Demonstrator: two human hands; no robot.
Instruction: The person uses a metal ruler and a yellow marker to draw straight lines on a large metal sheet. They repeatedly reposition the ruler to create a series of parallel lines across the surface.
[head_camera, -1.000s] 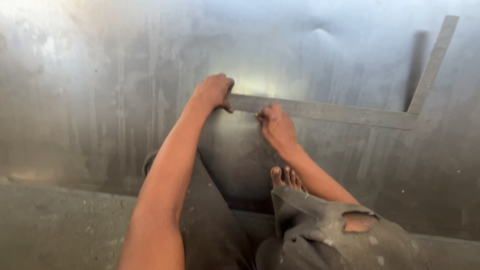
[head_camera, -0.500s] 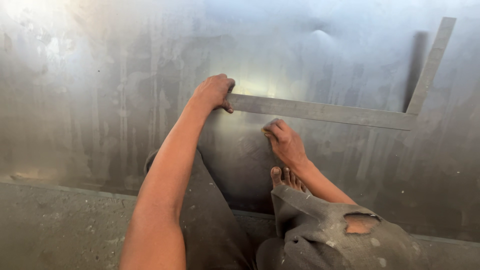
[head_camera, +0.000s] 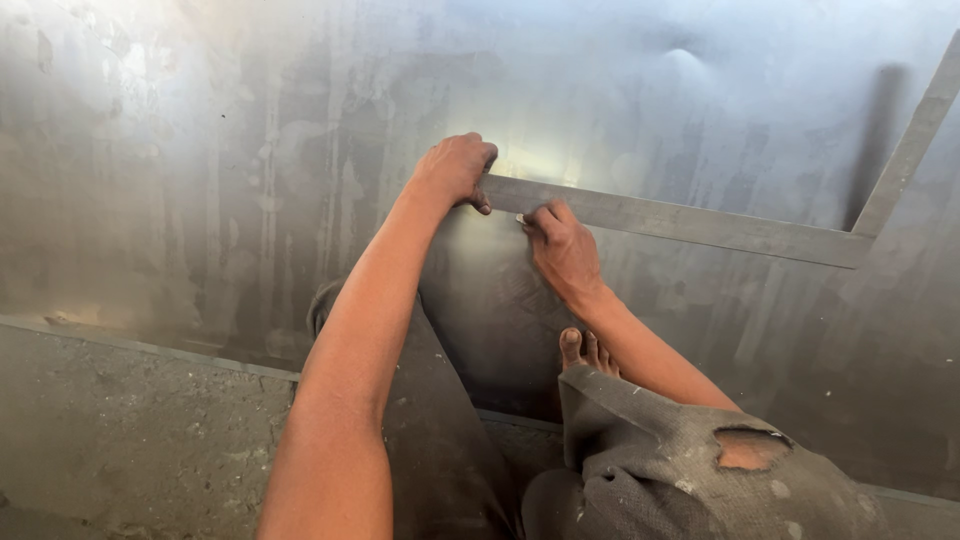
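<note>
Now left hand (head_camera: 455, 170) pins square's (head_camera: 690, 222) end; right hand (head_camera: 562, 245) at lower edge.

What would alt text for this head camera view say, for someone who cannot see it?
A person's left hand presses the end of a large metal square onto a steel sheet, while the right hand holds a small marker at the square's lower edge. A bare foot and torn grey trousers show below.

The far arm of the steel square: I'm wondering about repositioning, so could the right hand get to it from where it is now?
Probably yes: the right hand pinches a small marker at the steel square, and bare metal sheet lies between it and the far arm.
</note>
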